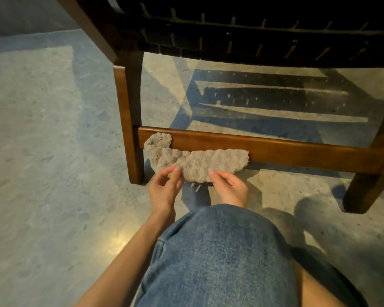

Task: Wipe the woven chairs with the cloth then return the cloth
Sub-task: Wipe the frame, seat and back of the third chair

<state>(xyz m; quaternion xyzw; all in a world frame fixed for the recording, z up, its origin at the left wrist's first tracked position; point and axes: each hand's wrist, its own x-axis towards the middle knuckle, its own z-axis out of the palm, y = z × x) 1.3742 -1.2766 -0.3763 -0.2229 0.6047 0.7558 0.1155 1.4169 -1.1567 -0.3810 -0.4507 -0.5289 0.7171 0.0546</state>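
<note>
A fluffy grey cloth [193, 161] hangs stretched in front of the lower wooden crossbar [275, 149] of a woven chair [264, 38], its left end lying against the bar. My left hand [165, 189] pinches the cloth's lower left edge. My right hand [228, 187] pinches its lower edge a little to the right. The chair's dark woven seat fills the top of the view. Its brown wooden front leg [129, 120] stands just left of the cloth.
A second chair leg [368, 191] stands at the right. The speckled stone floor [42, 151] spreads out to the left and under the chair. My knee in blue denim [220, 258] fills the lower middle, right below my hands.
</note>
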